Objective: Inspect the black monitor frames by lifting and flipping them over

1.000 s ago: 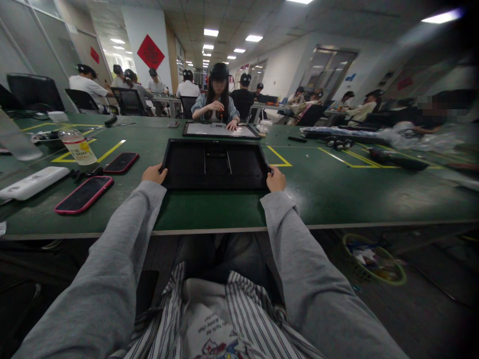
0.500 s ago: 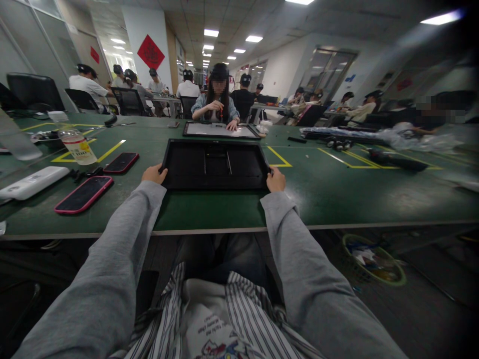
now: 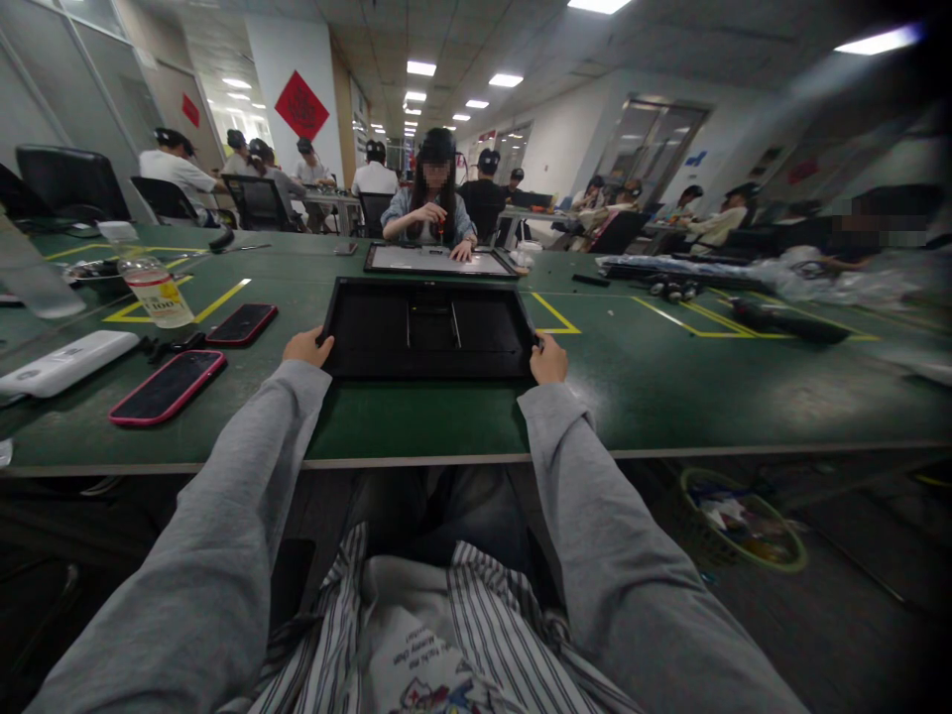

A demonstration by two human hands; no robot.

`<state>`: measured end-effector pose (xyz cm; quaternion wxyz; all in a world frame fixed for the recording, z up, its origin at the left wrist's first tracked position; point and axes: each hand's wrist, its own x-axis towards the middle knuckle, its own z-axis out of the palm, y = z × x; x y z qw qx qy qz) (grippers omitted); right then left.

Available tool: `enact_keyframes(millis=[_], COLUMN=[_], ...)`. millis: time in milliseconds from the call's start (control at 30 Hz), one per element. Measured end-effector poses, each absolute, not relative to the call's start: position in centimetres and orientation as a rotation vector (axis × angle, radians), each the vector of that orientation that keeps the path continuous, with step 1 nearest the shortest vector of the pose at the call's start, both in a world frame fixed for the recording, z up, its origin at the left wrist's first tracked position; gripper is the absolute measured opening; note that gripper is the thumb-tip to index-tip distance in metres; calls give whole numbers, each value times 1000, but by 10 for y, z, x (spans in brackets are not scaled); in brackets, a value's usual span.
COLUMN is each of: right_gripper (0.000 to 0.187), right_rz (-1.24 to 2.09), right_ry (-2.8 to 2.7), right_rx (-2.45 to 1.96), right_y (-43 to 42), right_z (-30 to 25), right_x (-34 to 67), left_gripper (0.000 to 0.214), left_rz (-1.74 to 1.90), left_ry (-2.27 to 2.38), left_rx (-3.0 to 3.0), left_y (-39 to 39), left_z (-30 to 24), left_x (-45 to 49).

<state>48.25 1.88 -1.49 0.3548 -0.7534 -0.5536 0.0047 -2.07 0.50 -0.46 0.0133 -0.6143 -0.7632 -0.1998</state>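
A wide black plastic monitor back cover (image 3: 372,332) lies in front of me, its hollow inner side up, with a rectangular opening and two thin metal strips near its middle. My left hand (image 3: 307,347) is closed on its left edge, thumb over the rim. At the opposite edge, my right hand (image 3: 548,358) grips the rim in the same way. The fingers beneath the edges are hidden. Just beyond the cover, a flat panel (image 3: 416,260) with a dark frame rests before a co-worker, who holds an orange-handled screwdriver (image 3: 441,224) upright over it.
On the green table (image 3: 416,421), two red-edged phones (image 3: 170,387), a white power bank (image 3: 66,364) and a drink bottle (image 3: 156,291) stand to the left. Rightward lie a black power drill (image 3: 788,319) and plastic wrapping (image 3: 825,273). A waste basket (image 3: 744,521) is below the table.
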Motion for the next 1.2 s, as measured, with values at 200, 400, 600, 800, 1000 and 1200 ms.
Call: enact_keyframes(millis=[200,400,600,800,1000,1200], right_gripper=[49,49,49,49,49,49], right_rz=[17,22,33,40,41,37], right_ry=[-1431,-1427,-1427,-1425,-1429,-1440], right_rx=[-1950,-1936,-1942,-1966,-1968,-1962], right_y=[17,20,20,17,17,16], right_z=[-13,-16,-15,-12,-12,-12], right_x=[482,484,483,480,481,481], left_gripper=[54,52,51,52,54,54], left_rz=[-649,-648,-646,-655,-656,-650], left_ry=[-2379,-2390,-2384,-2390,-2396,-2395], left_rx=[-1915,-1898,-1901,-1912,-1921,-1927], left_y=[7,4,5,7,11,10], left_z=[-7,-4,-6,-8,-12,-11], left_x=[-22,-20,-20,-22,-25,-25])
